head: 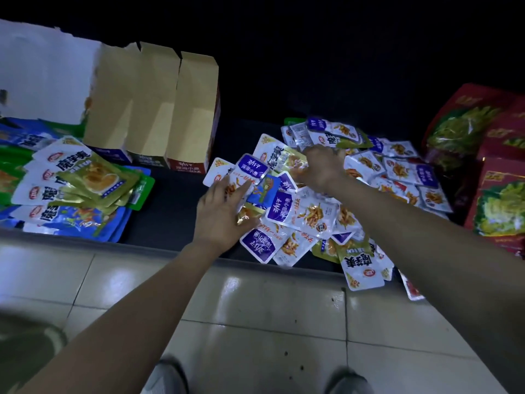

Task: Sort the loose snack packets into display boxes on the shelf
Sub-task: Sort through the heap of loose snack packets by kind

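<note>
In the head view, the loose snack packets (309, 214) lay in a jumbled heap on the dark shelf (176, 200), just toward 3 o'clock from the picture's middle, with a few overhanging the shelf's front edge. The left hand (224, 214) rested on the heap's 9 o'clock edge, palm down. Its fingers (243, 187) were fairly straight and close together, lying across a purple-labelled packet (253, 166), and the thumb touched a gold-edged packet below it. The right hand (321, 166) reached deeper into the heap at about 1 o'clock from the left hand. Its back faced the camera and its fingers were bent down among the packets and hidden, so whether it held any could not be told.

The display boxes (153, 109) stood at 10 o'clock, their brown cardboard flaps raised. At 9 o'clock, just in front of them, lay a fanned stack of larger packets (79, 189). Red boxes (500, 177) stood at the 3 o'clock edge, just beside the heap. Pale floor tiles (255, 308) and two shoe tips (167, 376) filled the 6 o'clock area.
</note>
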